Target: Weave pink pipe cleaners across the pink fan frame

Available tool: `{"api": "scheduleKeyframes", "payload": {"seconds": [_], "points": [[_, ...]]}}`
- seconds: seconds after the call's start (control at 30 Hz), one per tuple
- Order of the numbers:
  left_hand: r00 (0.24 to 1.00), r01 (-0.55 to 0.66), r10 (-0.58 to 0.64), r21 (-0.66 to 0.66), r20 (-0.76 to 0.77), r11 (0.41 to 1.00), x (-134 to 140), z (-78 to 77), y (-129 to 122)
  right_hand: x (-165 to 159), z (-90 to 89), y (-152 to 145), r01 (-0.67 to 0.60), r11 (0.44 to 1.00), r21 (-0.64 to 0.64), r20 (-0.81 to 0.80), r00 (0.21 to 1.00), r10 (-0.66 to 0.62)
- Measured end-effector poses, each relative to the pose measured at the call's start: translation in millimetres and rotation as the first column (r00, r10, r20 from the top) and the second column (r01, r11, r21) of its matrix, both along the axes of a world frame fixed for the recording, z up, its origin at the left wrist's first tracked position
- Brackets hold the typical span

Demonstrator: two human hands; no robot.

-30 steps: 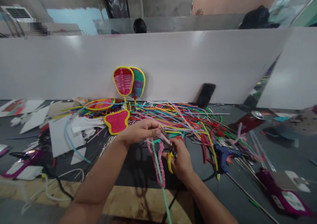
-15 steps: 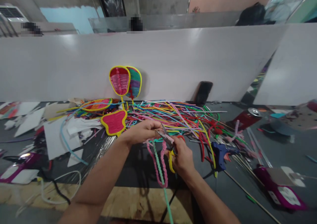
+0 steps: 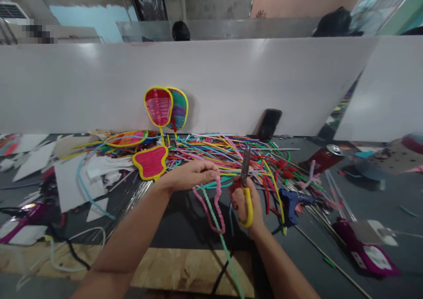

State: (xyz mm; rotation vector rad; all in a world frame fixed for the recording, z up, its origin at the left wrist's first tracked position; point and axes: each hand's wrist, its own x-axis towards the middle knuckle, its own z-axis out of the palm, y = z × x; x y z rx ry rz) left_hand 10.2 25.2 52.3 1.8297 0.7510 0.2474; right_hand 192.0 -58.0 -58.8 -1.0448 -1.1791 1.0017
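Observation:
My left hand [image 3: 200,175] pinches a twisted pink pipe cleaner [image 3: 221,217], which hangs below it in a long loop. A mint-green pipe cleaner [image 3: 216,222] runs down from the same fingers, past the loop to the bottom edge. My right hand [image 3: 249,202] is wrapped round a pair of scissors [image 3: 245,171] with yellow and red handles. The blades point up and look closed, apart from the pipe cleaners. Behind both hands spreads a heap of many-coloured pipe cleaners [image 3: 211,151].
Yellow-rimmed fan shapes [image 3: 159,107] lean at the white partition, with a pink butterfly-like piece [image 3: 150,162] in front. A phone [image 3: 269,123] stands there too. On the right are a blue glue gun [image 3: 292,206], a red can [image 3: 325,160] and a purple device [image 3: 366,248]. White scraps [image 3: 79,186] lie left.
The scissors have come away from the pipe cleaners at my left fingertips, moving right and turning blades up. A short blue piece now shows below my right hand.

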Motion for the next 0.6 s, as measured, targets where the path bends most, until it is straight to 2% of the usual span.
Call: {"api": "scheduleKeyframes", "payload": {"seconds": [0.07, 0.2, 0.37, 0.6], "points": [[0.999, 0.024, -0.024, -0.001, -0.024, 1.0, 2.0, 0.9, 0.6, -2.1, 5.3, 0.1, -0.084, 0.994, -0.071, -0.159, 0.985, 0.072], [0.999, 0.043, -0.042, 0.041, -0.028, 0.998, 11.3, -1.0, 2.0, -4.9, 12.4, 1.3, -0.104, 0.985, -0.136, -0.292, 0.955, 0.061], [0.995, 0.093, -0.089, 0.079, -0.052, 0.993, 28.5, -6.2, 1.9, -2.2, 13.9, 4.3, -0.082, 0.988, -0.132, -0.37, 0.929, 0.027], [0.986, 0.131, -0.093, 0.301, -0.138, 0.945, 37.0, -10.3, 0.2, -0.6, 13.3, 6.0, -0.056, 0.985, -0.16, -0.435, 0.9, -0.02]]}}
